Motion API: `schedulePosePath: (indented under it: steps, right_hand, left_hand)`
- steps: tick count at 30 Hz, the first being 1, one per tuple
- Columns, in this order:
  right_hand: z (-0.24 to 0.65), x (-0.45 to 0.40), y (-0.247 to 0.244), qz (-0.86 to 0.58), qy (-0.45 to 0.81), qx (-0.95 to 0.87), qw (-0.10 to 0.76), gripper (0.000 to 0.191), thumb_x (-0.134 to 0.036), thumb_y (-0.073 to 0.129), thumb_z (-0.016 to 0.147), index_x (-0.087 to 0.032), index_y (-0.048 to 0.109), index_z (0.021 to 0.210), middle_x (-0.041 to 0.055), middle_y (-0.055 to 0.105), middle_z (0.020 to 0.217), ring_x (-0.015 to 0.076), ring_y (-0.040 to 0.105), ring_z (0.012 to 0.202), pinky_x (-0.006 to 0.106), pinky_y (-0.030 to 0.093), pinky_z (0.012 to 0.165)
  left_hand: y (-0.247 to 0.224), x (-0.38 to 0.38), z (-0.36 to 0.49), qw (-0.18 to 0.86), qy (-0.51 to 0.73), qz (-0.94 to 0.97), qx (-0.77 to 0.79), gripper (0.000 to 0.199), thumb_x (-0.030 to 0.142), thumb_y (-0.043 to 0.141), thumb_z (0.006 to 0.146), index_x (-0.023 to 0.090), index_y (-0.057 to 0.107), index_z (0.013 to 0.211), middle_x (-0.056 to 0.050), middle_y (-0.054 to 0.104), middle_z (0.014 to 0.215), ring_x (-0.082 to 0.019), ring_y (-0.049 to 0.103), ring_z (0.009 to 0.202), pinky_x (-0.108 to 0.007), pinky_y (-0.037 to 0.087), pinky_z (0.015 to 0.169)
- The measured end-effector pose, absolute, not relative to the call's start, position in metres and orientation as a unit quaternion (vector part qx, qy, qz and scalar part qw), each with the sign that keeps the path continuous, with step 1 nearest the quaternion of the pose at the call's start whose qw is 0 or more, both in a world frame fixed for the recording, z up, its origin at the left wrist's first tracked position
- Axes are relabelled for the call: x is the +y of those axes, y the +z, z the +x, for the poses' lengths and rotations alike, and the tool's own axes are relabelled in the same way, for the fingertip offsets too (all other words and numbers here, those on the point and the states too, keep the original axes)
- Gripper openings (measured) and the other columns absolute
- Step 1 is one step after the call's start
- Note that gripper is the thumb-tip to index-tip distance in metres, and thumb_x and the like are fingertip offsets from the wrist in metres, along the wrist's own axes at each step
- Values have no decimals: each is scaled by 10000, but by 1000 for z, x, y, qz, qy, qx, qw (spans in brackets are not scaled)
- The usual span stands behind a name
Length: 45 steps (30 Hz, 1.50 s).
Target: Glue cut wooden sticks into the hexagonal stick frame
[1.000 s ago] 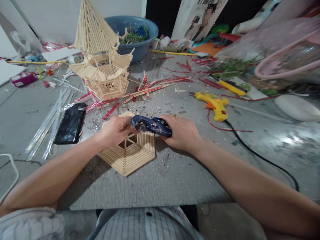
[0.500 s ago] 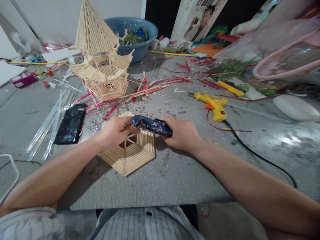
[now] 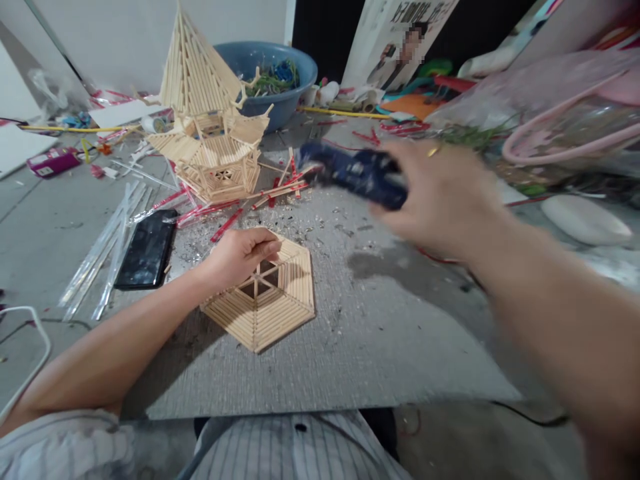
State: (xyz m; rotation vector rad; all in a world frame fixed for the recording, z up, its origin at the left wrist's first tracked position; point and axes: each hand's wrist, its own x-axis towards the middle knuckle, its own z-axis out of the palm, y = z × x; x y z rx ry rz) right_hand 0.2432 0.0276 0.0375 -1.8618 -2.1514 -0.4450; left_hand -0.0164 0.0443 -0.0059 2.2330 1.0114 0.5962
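My right hand (image 3: 440,190), blurred by motion, is wrapped round a dark blue hand tool (image 3: 353,173) and holds it above the table. Its exact kind is too smeared to make out. Over the upper left part of a flat hexagonal panel of thin wooden sticks (image 3: 280,317), my left hand (image 3: 243,257) is closed in a pinch. What lies between those fingertips, if anything, is hidden. The panel rests on the table, with spokes at its open centre. Behind it stands a stick-built pagoda model (image 3: 205,143) with a pointed roof.
A black phone (image 3: 146,250) and clear glue sticks (image 3: 107,250) lie at left. Red strips and wooden sticks (image 3: 280,190) are scattered by the pagoda. A blue basin (image 3: 293,100) stands behind. At right are a white oval object (image 3: 585,217) and a pink-rimmed item (image 3: 515,143).
My right hand has lifted the dark blue tool up and to the right, away from my left hand. The yellow glue gun is now hidden behind my right hand and arm. My left hand stays over the panel.
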Motion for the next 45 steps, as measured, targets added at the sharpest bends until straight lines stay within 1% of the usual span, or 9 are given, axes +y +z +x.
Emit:
schedulePosePath:
  steps: [3, 6, 11, 15, 19, 22, 27, 40, 45]
  right_hand:
    - [254, 44, 73, -610, -191, -762, 105, 549, -238, 616, 764, -150, 482, 1289, 209, 612, 1146, 337, 570, 1066, 499, 405, 853]
    - [255, 57, 85, -591, -219, -775, 52, 292, -207, 437, 875, -136, 627, 1085, 160, 652, 1093, 299, 541, 1133, 523, 339, 850]
    - [258, 73, 64, -550, -265, -790, 57, 432, -306, 287, 938, -119, 676, 937, 110, 685, 980, 236, 571, 1063, 476, 364, 802]
    - [270, 79, 47, -562, -310, -763, 70, 318, -319, 463, 897, -151, 594, 1134, 118, 664, 998, 279, 573, 1035, 586, 329, 901]
    - [273, 69, 37, -581, -281, -762, 48, 386, -103, 328, 889, -114, 496, 1236, 156, 625, 1067, 306, 512, 1113, 634, 182, 1005]
    - [266, 54, 21, -658, -190, -717, 131, 600, -120, 495, 777, -45, 348, 1354, 244, 522, 1218, 358, 464, 1164, 591, 273, 956]
    - [248, 32, -19, -596, -159, -762, 197, 689, -122, 526, 697, -179, 345, 1360, 154, 543, 1238, 335, 499, 1128, 578, 245, 1008]
    - [226, 13, -53, -528, -43, -816, 230, 562, -148, 524, 667, -185, 480, 1226, 125, 617, 1150, 314, 558, 1061, 507, 391, 947]
    - [225, 11, -53, -519, -37, -823, 229, 543, -156, 514, 675, -163, 483, 1217, 148, 626, 1130, 321, 569, 1027, 493, 437, 886]
  left_hand:
    - [-5, 46, -17, 301, 231, 838, 392, 222, 261, 465, 864, 147, 626, 763, -32, 725, 732, -74, 625, 644, -185, 430, 563]
    - [-3, 46, -17, 300, 232, 834, 400, 222, 253, 465, 860, 147, 636, 766, -38, 728, 743, -77, 623, 647, -189, 445, 581]
    - [-6, 46, -19, 282, 231, 843, 396, 227, 250, 467, 868, 148, 635, 754, -29, 723, 743, -71, 616, 650, -181, 446, 590]
    - [-8, 47, -19, 272, 242, 846, 389, 229, 257, 471, 872, 146, 631, 752, -22, 719, 735, -65, 613, 635, -169, 432, 563]
    - [-9, 48, -19, 266, 243, 851, 383, 212, 233, 482, 857, 147, 632, 735, -19, 721, 723, -68, 625, 647, -167, 433, 575]
    - [-12, 50, -19, 267, 261, 844, 384, 209, 252, 492, 856, 147, 641, 753, -20, 723, 721, -77, 637, 661, -174, 442, 588]
    - [-19, 50, -19, 290, 304, 819, 392, 209, 274, 498, 860, 139, 649, 811, -33, 726, 738, -80, 653, 665, -165, 460, 591]
    - [-20, 43, -16, 171, 242, 878, 376, 259, 270, 496, 856, 143, 643, 685, 8, 602, 550, -79, 540, 520, -186, 308, 437]
    - [-20, 42, -15, 191, 233, 882, 361, 268, 285, 474, 873, 132, 661, 758, -21, 652, 637, -95, 570, 582, -198, 407, 532]
